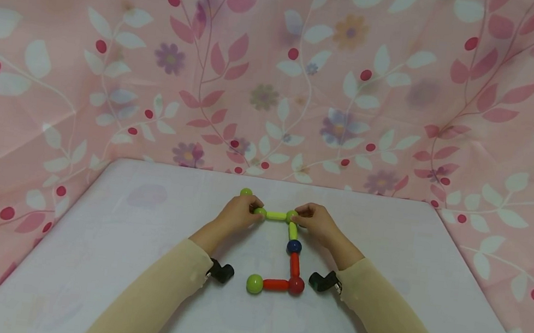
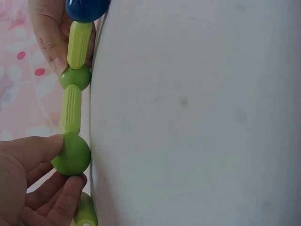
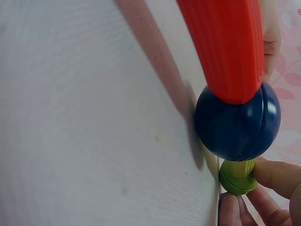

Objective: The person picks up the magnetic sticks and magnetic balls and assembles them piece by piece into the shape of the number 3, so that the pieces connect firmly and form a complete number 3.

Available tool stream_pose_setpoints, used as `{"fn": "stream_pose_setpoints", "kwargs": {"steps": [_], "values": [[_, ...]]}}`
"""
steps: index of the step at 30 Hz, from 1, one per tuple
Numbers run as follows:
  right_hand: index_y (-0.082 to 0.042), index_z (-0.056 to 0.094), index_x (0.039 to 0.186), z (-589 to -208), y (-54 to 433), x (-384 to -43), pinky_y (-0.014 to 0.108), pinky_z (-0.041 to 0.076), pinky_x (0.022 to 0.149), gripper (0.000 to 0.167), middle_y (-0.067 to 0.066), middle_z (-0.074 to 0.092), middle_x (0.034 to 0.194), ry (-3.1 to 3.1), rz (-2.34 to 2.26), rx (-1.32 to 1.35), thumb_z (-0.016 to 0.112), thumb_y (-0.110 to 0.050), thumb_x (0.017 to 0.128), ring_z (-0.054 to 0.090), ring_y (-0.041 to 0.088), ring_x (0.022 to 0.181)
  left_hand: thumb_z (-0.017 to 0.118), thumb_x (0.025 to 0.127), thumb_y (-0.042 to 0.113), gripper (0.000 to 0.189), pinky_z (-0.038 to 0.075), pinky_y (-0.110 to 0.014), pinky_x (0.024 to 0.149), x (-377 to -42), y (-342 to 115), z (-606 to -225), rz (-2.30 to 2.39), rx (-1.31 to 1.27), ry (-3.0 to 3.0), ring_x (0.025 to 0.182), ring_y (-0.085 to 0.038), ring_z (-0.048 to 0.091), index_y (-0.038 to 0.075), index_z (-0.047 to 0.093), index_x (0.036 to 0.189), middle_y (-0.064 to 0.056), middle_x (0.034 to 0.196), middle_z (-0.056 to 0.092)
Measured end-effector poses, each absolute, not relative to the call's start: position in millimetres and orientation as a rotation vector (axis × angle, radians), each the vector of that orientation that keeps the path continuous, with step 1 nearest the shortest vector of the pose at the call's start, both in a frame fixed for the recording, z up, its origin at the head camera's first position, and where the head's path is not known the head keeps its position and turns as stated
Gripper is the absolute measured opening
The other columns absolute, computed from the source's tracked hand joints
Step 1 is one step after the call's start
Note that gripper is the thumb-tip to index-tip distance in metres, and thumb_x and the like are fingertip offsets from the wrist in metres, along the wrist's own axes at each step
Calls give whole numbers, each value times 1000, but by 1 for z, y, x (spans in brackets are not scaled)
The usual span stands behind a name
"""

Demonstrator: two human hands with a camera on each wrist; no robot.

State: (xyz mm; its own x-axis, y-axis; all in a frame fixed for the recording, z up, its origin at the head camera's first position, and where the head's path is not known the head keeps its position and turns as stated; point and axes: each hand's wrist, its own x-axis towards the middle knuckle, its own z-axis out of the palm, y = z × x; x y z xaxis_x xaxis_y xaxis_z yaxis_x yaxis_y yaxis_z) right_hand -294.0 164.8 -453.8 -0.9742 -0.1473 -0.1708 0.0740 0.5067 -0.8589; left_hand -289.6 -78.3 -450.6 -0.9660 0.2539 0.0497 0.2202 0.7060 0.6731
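My left hand (image 1: pixel 240 212) grips a green ball (image 2: pixel 71 154) between thumb and fingers. A yellow-green rod (image 1: pixel 276 216) joins that ball to a second green ball (image 1: pixel 292 217), which my right hand (image 1: pixel 318 223) pinches. From there another yellow-green rod (image 1: pixel 293 231) runs to a blue ball (image 1: pixel 294 246). A red rod (image 1: pixel 294 266) leads on to a red ball (image 1: pixel 296 285), and a second red rod (image 1: pixel 275 284) ends at a green ball (image 1: pixel 254 284). The chain lies along the table, bent at its corners. Fingers cover part of both held balls.
One more green ball (image 1: pixel 246 192) sits just beyond my left hand. In the left wrist view, a yellow-green rod (image 2: pixel 85 209) shows below that hand's fingers. The white-covered table (image 1: pixel 137 261) reaches back to a pink floral curtain (image 1: pixel 267 78). Black wrist cameras (image 1: pixel 222 271) flank the chain.
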Motion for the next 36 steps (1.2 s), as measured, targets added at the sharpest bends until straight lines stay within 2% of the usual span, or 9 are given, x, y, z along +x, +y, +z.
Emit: {"fn": "stream_pose_setpoints", "kwargs": {"steps": [12, 19, 29, 36], "values": [[0, 65, 117, -452, 165, -293, 32, 47, 83, 33, 12, 65, 110, 2537, -1459, -92, 76, -18, 91, 57, 25, 101, 77, 90, 21, 29, 52, -36, 90, -286, -86, -448, 1170, 337, 2857, 97, -19, 62, 8, 71, 115, -4, 102, 69], [-1, 65, 117, -453, 165, -294, 31, 47, 83, 33, 12, 65, 110, 2538, -1456, -98, 76, -18, 91, 57, 24, 101, 74, 91, 13, 25, 53, -36, 87, -284, -99, -447, 1236, 341, 2854, 99, -21, 64, 4, 71, 115, -9, 107, 70], [-1, 65, 117, -450, 164, -292, 32, 46, 82, 33, 12, 65, 110, 2540, -1446, -75, 76, -18, 91, 57, 25, 100, 74, 91, 13, 23, 52, -40, 89, -285, -112, -446, 1324, 253, 2877, 106, -25, 62, 6, 71, 113, -9, 110, 69], [-2, 65, 119, -453, 164, -293, 31, 48, 83, 34, 12, 65, 111, 2549, -1429, -77, 75, -21, 92, 57, 24, 99, 75, 90, 14, 21, 49, -42, 90, -288, -116, -449, 1302, 134, 2899, 100, -26, 59, 6, 71, 108, -11, 107, 68]]}}
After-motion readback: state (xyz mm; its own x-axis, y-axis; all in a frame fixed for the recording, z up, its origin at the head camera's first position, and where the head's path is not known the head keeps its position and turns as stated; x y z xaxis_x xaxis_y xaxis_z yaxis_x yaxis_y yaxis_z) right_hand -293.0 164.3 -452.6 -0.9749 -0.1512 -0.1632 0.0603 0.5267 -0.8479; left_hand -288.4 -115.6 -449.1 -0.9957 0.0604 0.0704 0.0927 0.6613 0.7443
